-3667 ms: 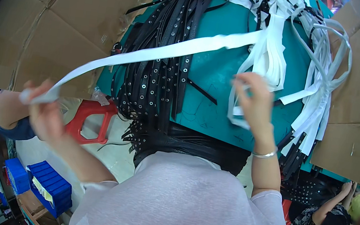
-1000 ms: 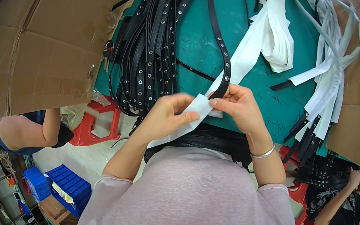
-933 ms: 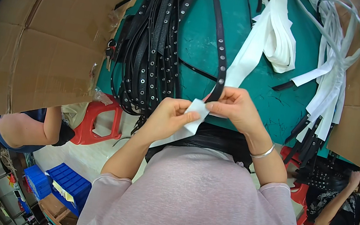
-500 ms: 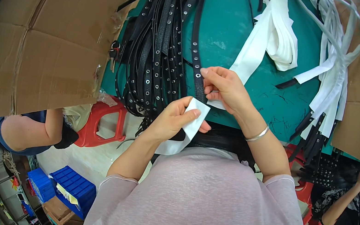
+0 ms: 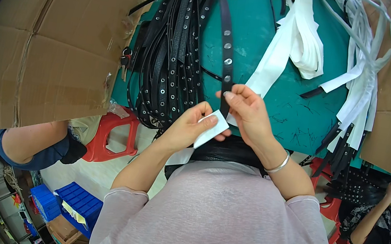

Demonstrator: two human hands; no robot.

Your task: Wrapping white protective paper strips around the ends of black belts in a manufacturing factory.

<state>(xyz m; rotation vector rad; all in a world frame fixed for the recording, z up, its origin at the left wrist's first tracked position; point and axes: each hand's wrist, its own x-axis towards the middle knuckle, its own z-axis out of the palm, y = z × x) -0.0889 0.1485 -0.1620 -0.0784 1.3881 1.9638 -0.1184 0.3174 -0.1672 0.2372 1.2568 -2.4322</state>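
My left hand is closed on a folded white strip, the thumb pressed flat over it. The strip's tail hangs down toward my shirt. My right hand pinches a black eyelet belt near its lower end. That belt runs up the green tabletop with a row of silver eyelets along it, and its lower end meets the top of the white strip. Whether the two are joined I cannot tell. Left of it lies a thick bundle of black eyelet belts.
Looped white strips lie beyond my right hand. White strips with black ends hang at the table's right edge. Cardboard walls flank the table. Red stools, blue crates and people's arms show at the sides.
The black belt has turned over, showing a smoother face with flatter silver discs, and has shifted right. My right hand has moved slightly down and right; the left still holds the white strip.
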